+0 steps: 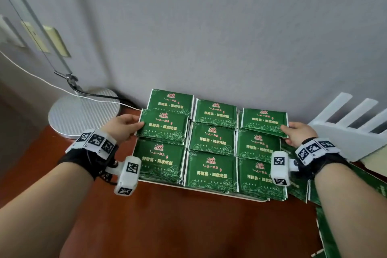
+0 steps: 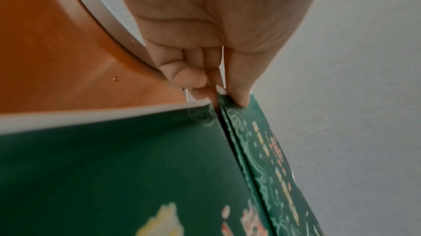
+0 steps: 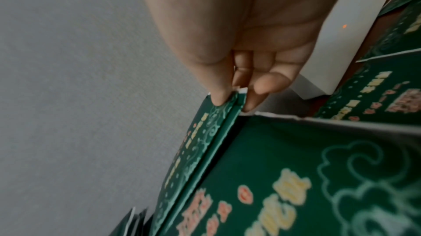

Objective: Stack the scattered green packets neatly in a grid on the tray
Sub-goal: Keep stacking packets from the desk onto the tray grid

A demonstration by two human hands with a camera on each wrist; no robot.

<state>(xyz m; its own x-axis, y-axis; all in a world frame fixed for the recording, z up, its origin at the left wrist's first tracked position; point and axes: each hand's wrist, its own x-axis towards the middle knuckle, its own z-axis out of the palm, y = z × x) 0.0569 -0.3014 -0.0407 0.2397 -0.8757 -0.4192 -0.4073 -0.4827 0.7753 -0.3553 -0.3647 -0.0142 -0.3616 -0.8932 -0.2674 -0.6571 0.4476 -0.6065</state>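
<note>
Over tray (image 1: 247, 196), left hand (image 1: 122, 126) pinching packet (image 1: 163, 125), right hand (image 1: 299, 133) pinching another (image 1: 264, 122)

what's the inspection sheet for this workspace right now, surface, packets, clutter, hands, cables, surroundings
surface: red-brown wooden table, set against the wall.
job's things: green packets fill a three-by-three grid on the white tray; a middle-left packet and a back-right packet are in the hands; loose packets lie right of the tray.
clutter: round lamp base at back left; white slatted rack at right.
grippers: left hand pinches the middle-left packet's edge; right hand pinches the back-right packet's corner.
cables: white cable and a black one cross the lamp base.
surroundings: plain grey wall.
</note>
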